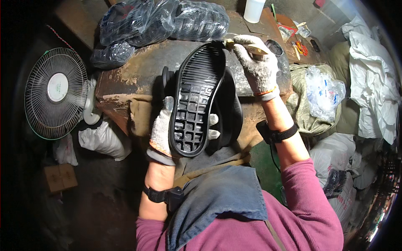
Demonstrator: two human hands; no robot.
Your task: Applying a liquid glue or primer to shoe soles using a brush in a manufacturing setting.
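My left hand, in a white knit glove, is closed round the heel half of a black shoe sole. The sole stands tilted up, its ribbed and gridded hollow side showing. In my gloved right hand is a small brush with a pale wooden handle. Its tip is at the sole's toe edge; whether it touches I cannot tell. Behind the held sole, more black soles are partly hidden at the table's near edge. A dark round container stands just right of my right hand.
Plastic-wrapped black bundles lie along the back of the worn table. A white bottle and orange-handled scissors are at the back right. A fan stands left; sacks crowd the right.
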